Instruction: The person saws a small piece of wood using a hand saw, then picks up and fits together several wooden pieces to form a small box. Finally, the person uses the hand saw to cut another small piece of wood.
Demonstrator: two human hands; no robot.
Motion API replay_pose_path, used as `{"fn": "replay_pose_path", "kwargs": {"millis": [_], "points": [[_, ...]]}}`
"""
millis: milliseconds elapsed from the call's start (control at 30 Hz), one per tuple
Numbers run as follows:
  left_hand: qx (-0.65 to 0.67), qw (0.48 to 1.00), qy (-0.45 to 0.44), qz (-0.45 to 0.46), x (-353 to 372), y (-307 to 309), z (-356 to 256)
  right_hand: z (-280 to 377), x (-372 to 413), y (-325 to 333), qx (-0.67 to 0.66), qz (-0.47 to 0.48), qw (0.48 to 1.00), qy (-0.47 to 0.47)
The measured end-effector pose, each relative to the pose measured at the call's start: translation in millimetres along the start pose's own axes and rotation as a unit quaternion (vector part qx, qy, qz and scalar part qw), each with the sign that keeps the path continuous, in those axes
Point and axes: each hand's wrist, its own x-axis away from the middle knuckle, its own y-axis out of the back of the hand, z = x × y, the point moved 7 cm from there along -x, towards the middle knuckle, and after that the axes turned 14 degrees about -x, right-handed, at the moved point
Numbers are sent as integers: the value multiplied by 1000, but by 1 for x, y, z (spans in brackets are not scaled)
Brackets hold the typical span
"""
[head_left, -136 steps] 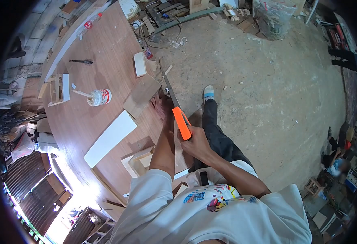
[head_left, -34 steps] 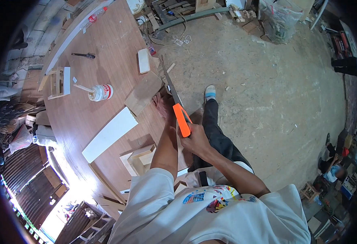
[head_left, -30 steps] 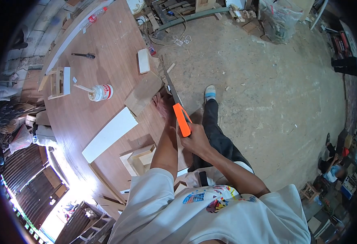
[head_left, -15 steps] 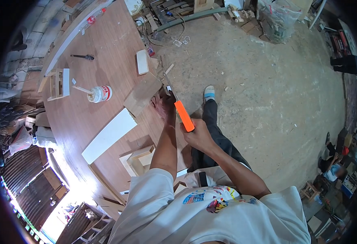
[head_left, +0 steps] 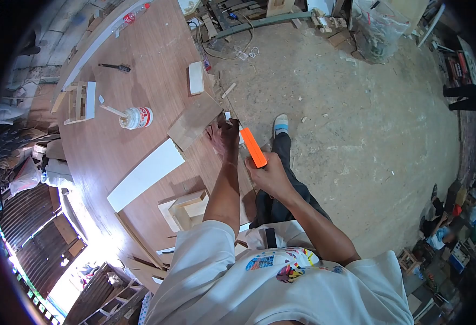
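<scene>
My right hand (head_left: 270, 174) is wrapped around the orange handle (head_left: 253, 147) of a hand saw. Its thin blade (head_left: 236, 112) points away from me beside the table edge and shows nearly edge-on. At that edge, my left hand (head_left: 224, 136) grips a small white-faced piece of wood (head_left: 227, 116), though its fingers are partly in shadow. Left of this hand lies a brown board (head_left: 194, 122) on the table. A long white board (head_left: 147, 174) with a ragged end rests nearer to me.
The wooden table (head_left: 156, 65) carries a jar (head_left: 136, 118) with a stick in it, a dark tool (head_left: 115, 67), a white block (head_left: 196, 78), a small wooden frame (head_left: 79, 103) and an open wooden box (head_left: 188, 210). A plastic bag (head_left: 379, 30) stands on the concrete floor (head_left: 357, 124).
The view has shifted slightly. My right hand and the saw handle have moved a little to the right, away from my left hand, which stays at the table edge.
</scene>
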Motion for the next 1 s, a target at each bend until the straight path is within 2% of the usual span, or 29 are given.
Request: {"fn": "replay_pose_path", "kwargs": {"millis": [33,167,333,467,533,567,633,667,733,767,833,867,1000], "points": [[-6,1000,-4,27,1,-4,0,1,-1,-1,5,-2,1000,8],[-30,999,-14,14,1,-2,-1,9,0,0,-7,-1,1000,1],[-14,995,26,100,4,-14,5,8,-1,-2,-4,-3,1000,0],[-11,995,71,68,-3,-5,2,17,8,-8,3,-2,1000,15],[-49,999,6,5,-5,4,-4,19,20,-6,29,-6,1000,-12],[-47,999,7,2,-5,7,-6,19,21,-5,54,-8,998,-33],[-22,993,49,109,-4,-2,-1,18,19,-5,57,-7,998,-28],[-21,993,48,108,6,-23,9,16,20,-4,58,-9,998,-29],[117,980,91,135,34,-91,37,11,19,0,45,-14,999,-22],[119,980,90,134,25,-72,27,9,19,2,33,-16,999,-18],[-20,999,30,3,-5,7,-5,13,20,10,7,-44,999,17],[-20,999,31,3,-4,3,-2,17,22,15,-19,-71,996,50],[-13,999,23,37,-1,-3,0,22,20,26,-31,-76,996,30]]}}
